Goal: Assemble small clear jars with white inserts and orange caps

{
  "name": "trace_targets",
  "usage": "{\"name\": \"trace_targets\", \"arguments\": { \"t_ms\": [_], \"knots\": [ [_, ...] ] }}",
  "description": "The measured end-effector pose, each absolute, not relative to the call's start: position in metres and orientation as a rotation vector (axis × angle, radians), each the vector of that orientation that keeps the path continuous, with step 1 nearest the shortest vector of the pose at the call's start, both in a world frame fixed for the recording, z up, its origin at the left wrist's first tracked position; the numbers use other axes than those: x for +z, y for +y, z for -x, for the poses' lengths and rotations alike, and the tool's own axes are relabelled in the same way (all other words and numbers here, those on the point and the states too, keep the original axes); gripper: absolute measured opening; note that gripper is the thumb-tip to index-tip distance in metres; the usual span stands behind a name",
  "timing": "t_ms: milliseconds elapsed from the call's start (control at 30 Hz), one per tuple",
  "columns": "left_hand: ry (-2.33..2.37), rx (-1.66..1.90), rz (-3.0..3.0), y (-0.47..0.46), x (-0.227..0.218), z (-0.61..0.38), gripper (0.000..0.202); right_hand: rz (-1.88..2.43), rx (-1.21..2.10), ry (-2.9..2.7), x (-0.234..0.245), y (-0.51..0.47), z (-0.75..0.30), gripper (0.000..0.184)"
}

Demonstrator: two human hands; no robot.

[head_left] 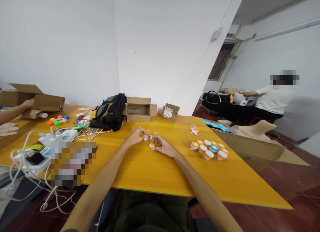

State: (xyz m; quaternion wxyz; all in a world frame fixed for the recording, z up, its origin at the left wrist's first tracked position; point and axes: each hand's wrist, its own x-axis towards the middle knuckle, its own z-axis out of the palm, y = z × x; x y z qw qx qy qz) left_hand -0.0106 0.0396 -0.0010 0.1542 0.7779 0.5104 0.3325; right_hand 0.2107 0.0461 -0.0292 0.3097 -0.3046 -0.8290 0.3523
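left hand (136,136) pinching small white cap (145,138) | right hand (163,146) pinching orange cap (151,145) beside it | both look light, rigid, slippery; grip by rims | table (160,172)

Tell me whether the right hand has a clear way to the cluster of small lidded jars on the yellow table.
Probably yes. The right hand rests on the yellow table near a small orange lid, and the small lidded jars stand on its own side. Only bare tabletop lies between them.
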Motion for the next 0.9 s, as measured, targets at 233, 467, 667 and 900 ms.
{"name": "trace_targets", "arguments": {
  "t_ms": [233,467,667,900],
  "knots": [
    [1.589,0.885,-2.194,0.043,-0.010,0.013,0.020,0.819,0.812,-2.143,-0.027,0.051,-0.216,0.031],
    [1.594,0.918,-2.190,0.041,-0.004,0.012,0.021,0.949,0.520,-2.096,-0.035,0.065,-0.224,0.011],
    [1.330,0.954,-2.329,0.033,0.002,0.000,0.016,1.073,0.278,-2.170,-0.032,0.061,-0.226,0.017],
    [1.206,0.691,-2.508,0.022,0.001,-0.010,0.010,1.010,0.003,-2.385,-0.030,0.055,-0.219,0.018]
  ]
}}
